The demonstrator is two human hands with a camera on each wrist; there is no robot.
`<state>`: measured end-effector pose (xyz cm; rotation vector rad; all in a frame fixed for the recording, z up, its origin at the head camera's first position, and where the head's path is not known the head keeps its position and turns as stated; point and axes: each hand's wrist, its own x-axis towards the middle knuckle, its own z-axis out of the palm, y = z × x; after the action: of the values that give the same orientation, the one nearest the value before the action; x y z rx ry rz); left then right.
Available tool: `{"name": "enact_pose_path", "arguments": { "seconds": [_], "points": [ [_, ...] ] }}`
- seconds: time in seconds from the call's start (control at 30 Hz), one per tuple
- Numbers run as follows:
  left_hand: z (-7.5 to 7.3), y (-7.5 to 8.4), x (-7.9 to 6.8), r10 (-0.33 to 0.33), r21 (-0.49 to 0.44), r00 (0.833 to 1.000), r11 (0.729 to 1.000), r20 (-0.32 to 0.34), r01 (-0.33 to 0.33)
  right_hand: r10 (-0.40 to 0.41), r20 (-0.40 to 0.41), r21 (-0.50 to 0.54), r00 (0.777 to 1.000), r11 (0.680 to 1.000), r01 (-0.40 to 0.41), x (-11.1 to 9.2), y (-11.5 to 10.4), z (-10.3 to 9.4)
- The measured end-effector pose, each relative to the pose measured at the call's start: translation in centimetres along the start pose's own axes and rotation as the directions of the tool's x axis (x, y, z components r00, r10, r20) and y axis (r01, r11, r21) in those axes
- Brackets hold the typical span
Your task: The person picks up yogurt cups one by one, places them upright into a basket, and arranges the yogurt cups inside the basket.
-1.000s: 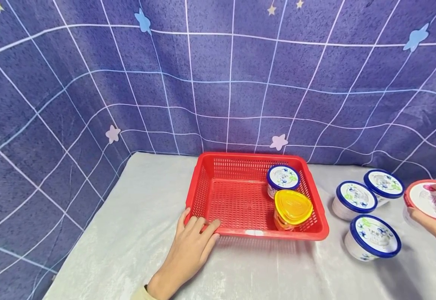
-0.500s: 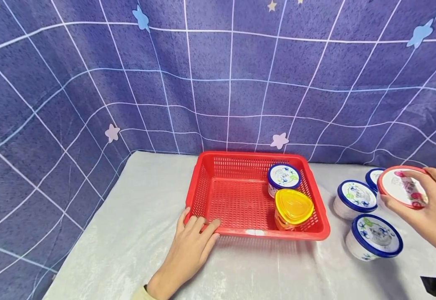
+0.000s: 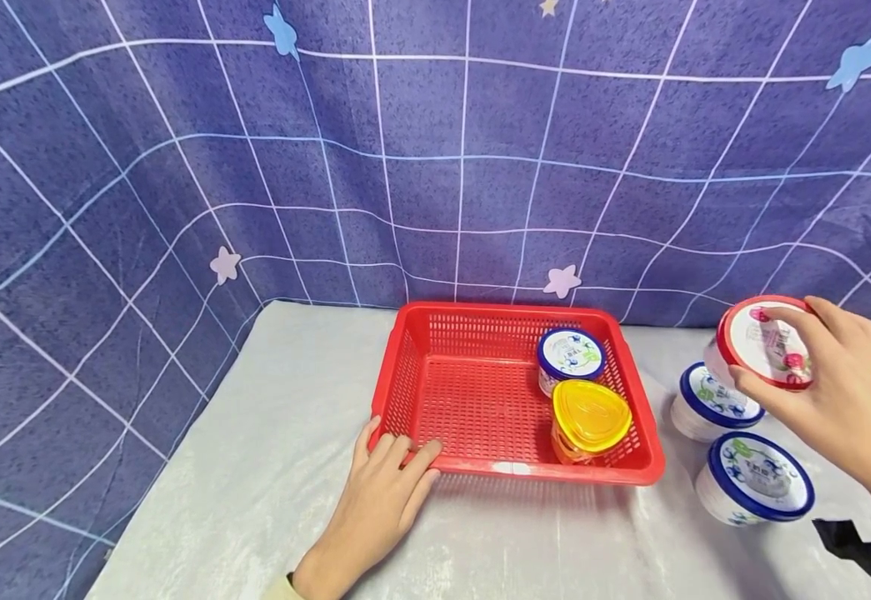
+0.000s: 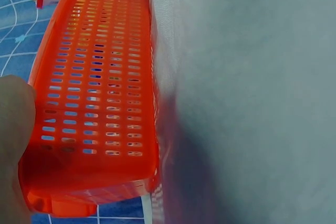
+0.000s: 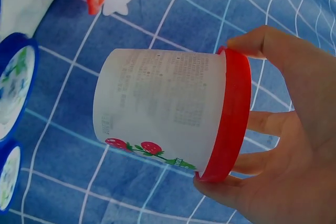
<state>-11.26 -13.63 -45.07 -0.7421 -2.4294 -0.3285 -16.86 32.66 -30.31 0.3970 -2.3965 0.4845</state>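
My right hand [image 3: 848, 392] grips a white plastic tub [image 5: 163, 103] by its red lid, thumb and fingers at the lid's edge. Strawberries are printed on its side. In the head view the tub is held in the air, overlapping a blue-lidded tub [image 3: 701, 412]. My left hand [image 3: 378, 500] holds the front left corner of a red perforated basket [image 3: 473, 408], fingers over the rim. At the basket's right end sit a blue-lidded tub [image 3: 572, 354] and a yellow-lidded tub [image 3: 593, 417].
Another blue-lidded tub [image 3: 759, 477] stands on the pale tablecloth [image 3: 255, 433] right of the basket. A purple-blue curtain [image 3: 435, 192] with grid lines and stars hangs behind the table and along its left side. A black strap piece [image 3: 840, 537] shows near my right wrist.
My right hand has carried the red-lidded tub up and left from the far right, now covering the rear blue-lidded tub. My left hand and the basket have stayed put.
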Motion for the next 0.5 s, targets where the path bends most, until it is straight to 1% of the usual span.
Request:
{"name": "enact_pose_path", "arguments": {
  "seconds": [0.03, 0.23, 0.43, 0.5],
  "points": [
    [0.0, 0.0, 0.1, 0.001, 0.002, 1.0, 1.0, -0.002, -0.001, -0.019, 0.0, 0.006, 1.0, 1.0, 0.019, 0.3, -0.2, 0.0],
    [-0.2, 0.0, 0.5, 0.007, 0.011, 1.0, 1.0, -0.012, -0.007, -0.039, 0.031, 0.032, 0.999, 0.999, 0.038, 1.8, -1.5, -0.1],
    [-0.2, -0.1, 0.2, 0.012, -0.003, 1.0, 1.0, -0.029, -0.012, -0.031, 0.047, 0.068, 0.998, 0.997, 0.027, 2.1, -2.2, 0.5],
    [-0.2, -0.1, 0.1, 0.017, -0.004, 0.999, 1.0, -0.027, -0.017, -0.039, 0.044, 0.082, 0.998, 0.996, 0.035, 2.2, -2.4, 0.8]
  ]
}}
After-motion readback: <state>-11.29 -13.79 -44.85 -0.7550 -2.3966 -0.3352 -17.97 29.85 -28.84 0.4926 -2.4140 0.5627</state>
